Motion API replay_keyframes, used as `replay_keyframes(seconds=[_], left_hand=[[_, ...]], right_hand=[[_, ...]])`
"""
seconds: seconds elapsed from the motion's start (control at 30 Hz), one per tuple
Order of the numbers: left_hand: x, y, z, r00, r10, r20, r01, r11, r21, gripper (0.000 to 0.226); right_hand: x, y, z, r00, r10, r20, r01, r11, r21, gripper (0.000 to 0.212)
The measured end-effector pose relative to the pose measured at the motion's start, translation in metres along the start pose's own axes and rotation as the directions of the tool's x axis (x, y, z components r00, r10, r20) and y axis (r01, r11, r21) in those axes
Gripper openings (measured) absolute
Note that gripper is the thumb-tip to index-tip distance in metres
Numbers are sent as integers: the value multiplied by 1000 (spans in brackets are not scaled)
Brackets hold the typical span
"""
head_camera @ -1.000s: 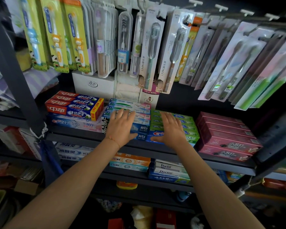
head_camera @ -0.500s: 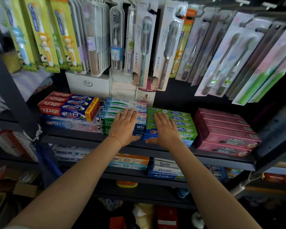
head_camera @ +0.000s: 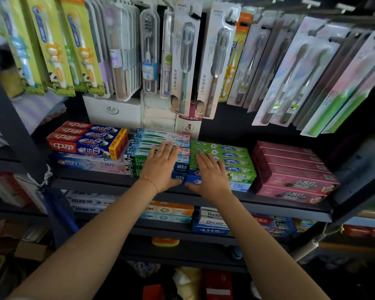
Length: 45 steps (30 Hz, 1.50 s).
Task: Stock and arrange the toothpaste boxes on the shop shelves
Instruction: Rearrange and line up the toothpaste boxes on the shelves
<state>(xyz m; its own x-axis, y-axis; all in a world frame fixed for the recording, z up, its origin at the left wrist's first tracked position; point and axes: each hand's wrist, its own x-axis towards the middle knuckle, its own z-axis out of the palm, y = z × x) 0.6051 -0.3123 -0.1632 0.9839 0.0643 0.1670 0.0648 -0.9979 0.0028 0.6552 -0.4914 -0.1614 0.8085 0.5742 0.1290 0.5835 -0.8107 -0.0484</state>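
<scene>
toothpaste boxes (head_camera: pixel 223 161) — stacked flat, colourful

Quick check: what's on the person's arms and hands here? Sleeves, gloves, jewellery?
Both forearms are bare, no sleeves or gloves in view. The left hand has a thin orange-red string bracelet at the wrist. The right hand shows no ring, watch or band.
</scene>
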Motion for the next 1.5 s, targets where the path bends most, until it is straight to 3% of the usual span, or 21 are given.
replay_keyframes(seconds=[0.2, 0.47, 0.53, 0.6, 0.67, 0.7, 0.77, 0.8, 0.87, 0.93, 1.0, 1.03, 1.17, 1.33, 1.5], left_hand=[[1, -1, 1, 1000, 10, -3, -10, 1000, -10, 110], [0, 0, -2, 1000, 14, 9, -14, 1000, 10, 98], [-1, 0, -5, 1000, 17, 14, -17, 1000, -3, 102], [-6, 4, -7, 998, 36, -53, -37, 999, -16, 100], [-17, 19, -7, 966, 71, -250, -92, 993, -73, 77], [-24, 30, -4, 925, 78, -371, -130, 985, -116, 56], [-36, 55, 7, 877, 27, -480, -156, 960, -232, 19], [-40, 66, 11, 904, -24, -428, -120, 945, -306, 13], [-44, 79, 20, 956, -200, -216, 82, 886, -457, 20], [-44, 79, 30, 939, -338, -55, 243, 771, -589, 19], [-45, 77, 35, 914, -406, 14, 307, 669, -676, 9], [-45, 78, 35, 909, -416, 38, 322, 641, -696, 15], [-40, 87, 31, 917, -386, 100, 333, 604, -724, 41], [-38, 94, 32, 909, -401, 113, 352, 594, -724, 45], [-38, 101, 31, 907, -408, 108, 349, 582, -735, 47]], right_hand=[[1, 2, -1, 1000, 12, -29, -9, 995, 94, 86], [-1, 6, 0, 999, -35, -40, 38, 997, 72, 82], [-9, 10, 3, 988, -49, -147, 66, 991, 113, 77], [-20, 13, 7, 926, -9, -379, 89, 977, 195, 58], [-35, 15, 15, 821, 85, -564, 78, 963, 259, 31], [-42, 16, 20, 796, 150, -586, 56, 947, 317, 19], [-56, 18, 25, 795, 349, -497, -41, 847, 529, 7], [-63, 20, 27, 783, 470, -409, -120, 758, 641, 7], [-73, 32, 31, 728, 648, -224, -267, 568, 779, 8], [-80, 45, 29, 694, 713, -100, -334, 443, 832, 20], [-82, 55, 26, 694, 720, -18, -351, 360, 864, 37], [-83, 59, 25, 694, 720, 20, -365, 328, 871, 45], [-78, 67, 24, 705, 701, 106, -436, 311, 844, 53], [-79, 68, 25, 737, 664, 123, -447, 344, 826, 61], [-84, 72, 21, 760, 646, 71, -426, 412, 805, 54]])
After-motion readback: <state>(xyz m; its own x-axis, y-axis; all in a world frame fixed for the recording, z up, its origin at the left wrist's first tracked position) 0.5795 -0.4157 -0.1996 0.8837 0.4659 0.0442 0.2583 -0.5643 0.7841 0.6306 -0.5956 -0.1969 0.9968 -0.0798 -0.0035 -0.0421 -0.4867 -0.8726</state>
